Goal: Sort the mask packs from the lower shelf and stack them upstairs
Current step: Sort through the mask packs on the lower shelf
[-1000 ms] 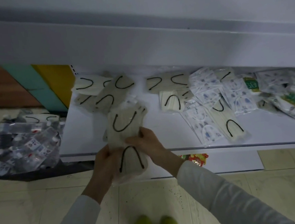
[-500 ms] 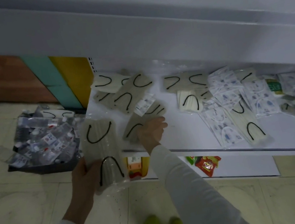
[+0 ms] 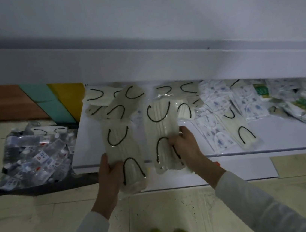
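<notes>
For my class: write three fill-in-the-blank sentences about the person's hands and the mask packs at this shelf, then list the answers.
The left hand grips the left cream pack, the right hand the right cream pack; both packs have ____ ear loops.
The blue-printed packs lie on the lower shelf to the ____ of both hands.
The heap of clear packets lies to the ____ of the shelf.
Answers: black; right; left.

I have the left hand [image 3: 108, 174] gripping a clear-wrapped cream mask pack with black ear loops [image 3: 122, 145] over the white lower shelf's [image 3: 87, 142] front edge. At its 3 o'clock, just beside it, the right hand [image 3: 189, 148] grips a matching second pack [image 3: 160, 128].
</notes>
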Available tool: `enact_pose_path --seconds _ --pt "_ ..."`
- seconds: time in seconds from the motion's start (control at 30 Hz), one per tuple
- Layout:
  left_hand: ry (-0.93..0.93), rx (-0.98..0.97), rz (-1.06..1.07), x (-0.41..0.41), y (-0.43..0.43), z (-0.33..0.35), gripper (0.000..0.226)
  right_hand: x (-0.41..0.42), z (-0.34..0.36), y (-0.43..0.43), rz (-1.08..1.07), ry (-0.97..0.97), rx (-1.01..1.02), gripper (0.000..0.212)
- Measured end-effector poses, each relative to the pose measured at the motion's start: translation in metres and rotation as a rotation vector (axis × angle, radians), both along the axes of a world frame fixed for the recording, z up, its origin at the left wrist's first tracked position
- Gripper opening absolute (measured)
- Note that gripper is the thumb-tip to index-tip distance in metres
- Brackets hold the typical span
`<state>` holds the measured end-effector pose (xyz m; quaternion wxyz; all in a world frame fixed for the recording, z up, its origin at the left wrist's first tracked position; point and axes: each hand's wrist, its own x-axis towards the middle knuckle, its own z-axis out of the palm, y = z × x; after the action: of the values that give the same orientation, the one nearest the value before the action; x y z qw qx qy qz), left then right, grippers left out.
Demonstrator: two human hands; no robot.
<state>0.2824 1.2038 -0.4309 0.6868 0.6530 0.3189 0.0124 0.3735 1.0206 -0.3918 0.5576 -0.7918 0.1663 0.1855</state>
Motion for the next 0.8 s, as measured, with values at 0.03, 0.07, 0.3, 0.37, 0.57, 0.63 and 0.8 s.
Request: enact_pose_path --seconds 0.03,0.07,0.3,0.37,0.57,0.63,0.8 --pt "-0.011 -0.018 -0.008 0.004 -0.01 0.004 0.023 -0.004 0.009 -0.002 0.048 0.004 0.043 0.034" --pt "-0.029 -0.034 -0.017 0.008 -0.021 0.008 0.022 -0.007 0.017 -0.004 0.098 0.0 0.066 0.036" --pt "-0.177 -0.303 0.148 0.023 -0.099 0.059 0.023 -0.027 0.055 -0.014 0.487 -0.271 -0.275 0.063" --pt "-0.217 -0.272 0.151 0.021 -0.113 0.07 0.021 -0.03 0.067 -0.026 0.514 -0.352 -0.355 0.088" --pt "-0.295 -0.355 0.199 0.0 -0.144 0.115 0.036 -0.06 0.121 -0.081 0.158 -0.183 0.083 0.067" --pt "-0.316 -0.376 0.168 -0.011 -0.152 0.134 0.033 -0.074 0.133 -0.097 0.219 -0.17 0.218 0.026" --pt "-0.325 -0.419 0.014 -0.043 -0.142 0.178 0.061 -0.084 0.193 -0.13 0.563 -0.376 0.167 0.017"
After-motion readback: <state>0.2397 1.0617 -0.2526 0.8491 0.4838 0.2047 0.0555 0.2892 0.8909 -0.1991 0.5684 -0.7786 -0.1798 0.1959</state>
